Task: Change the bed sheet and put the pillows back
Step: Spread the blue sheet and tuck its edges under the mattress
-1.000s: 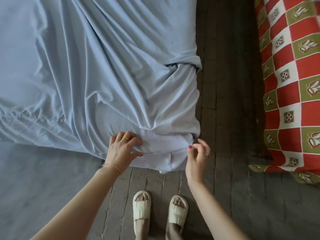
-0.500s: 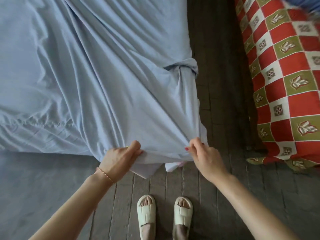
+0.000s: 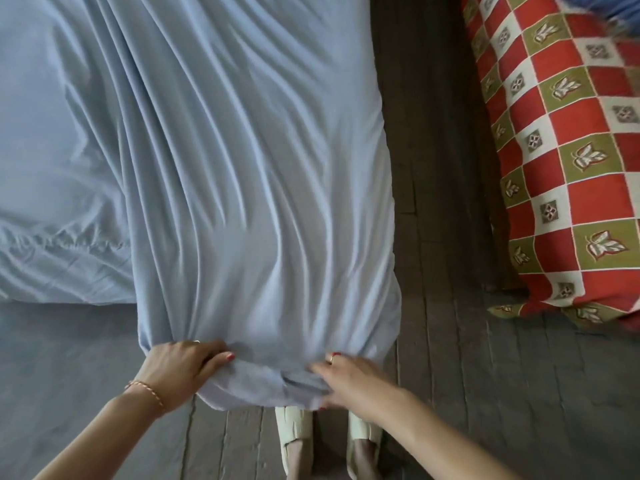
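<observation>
Both hands grip the near edge of the light blue sheet [image 3: 249,188], left hand [image 3: 180,370] and right hand [image 3: 353,382] bunching fabric, sheet stretched over the bed's corner above the wooden floor [image 3: 450,375].

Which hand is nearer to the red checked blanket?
Right. The right hand grips the blue sheet at its right corner, nearest the red checked blanket; the left hand holds the left corner, farther away.

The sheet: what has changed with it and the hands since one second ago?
Both hands took hold of the sheet's near edge and pulled it toward the person; the knotted bunch at its right side is gone, and long folds now run its length. The left hand and right hand keep their grip. The checkered bedding stayed.
</observation>
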